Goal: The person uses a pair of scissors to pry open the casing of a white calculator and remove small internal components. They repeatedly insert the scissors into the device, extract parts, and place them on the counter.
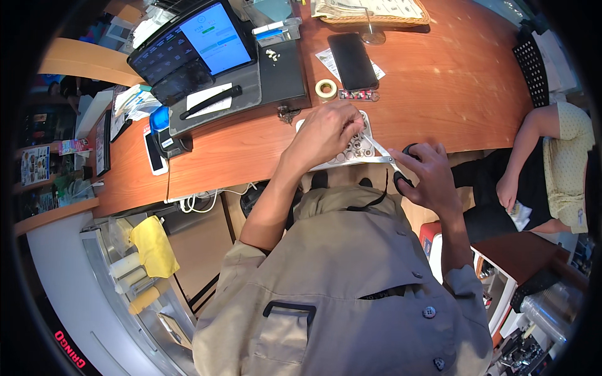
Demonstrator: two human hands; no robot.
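My right hand grips a pair of scissors by its black handles, with the silver blades spread apart and pointing left. Close to the upper blade's tip, my left hand has its thumb and fingers pinched together. Whatever sits in that pinch is too small and hidden to name. Beneath both hands, at the table's near edge, lies a white tray with several small round metallic pieces in it. My left hand covers part of this tray.
Beyond the tray are a roll of tape, a black phone and a basket of papers. A screen on a dark stand is at the left. Another person's hand, at the right, holds a small white packet.
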